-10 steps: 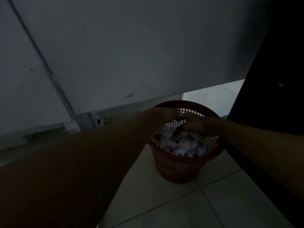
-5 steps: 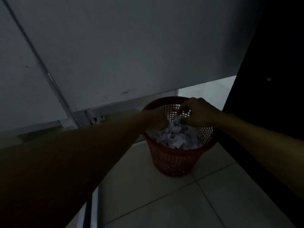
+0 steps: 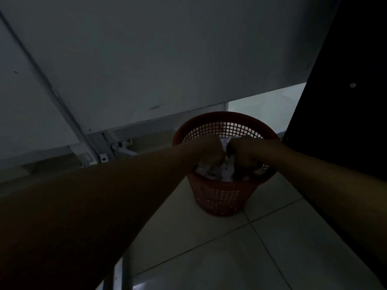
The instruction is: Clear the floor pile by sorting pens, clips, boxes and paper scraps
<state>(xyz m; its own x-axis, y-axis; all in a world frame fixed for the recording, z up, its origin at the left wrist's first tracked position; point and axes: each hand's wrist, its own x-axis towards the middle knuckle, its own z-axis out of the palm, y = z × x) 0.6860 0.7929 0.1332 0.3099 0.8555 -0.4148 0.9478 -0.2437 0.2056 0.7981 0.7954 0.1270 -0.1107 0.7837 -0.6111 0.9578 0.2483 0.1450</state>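
1. Both hands reach into a red mesh basket on the tiled floor: left hand and right hand look curled among white paper scraps; dim light hides any grip.
2. Scraps nearly fill the basket beneath them; pens, clips and boxes are out of sight.

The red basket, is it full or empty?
Nearly full: white paper scraps pile up close to the red basket's rim.
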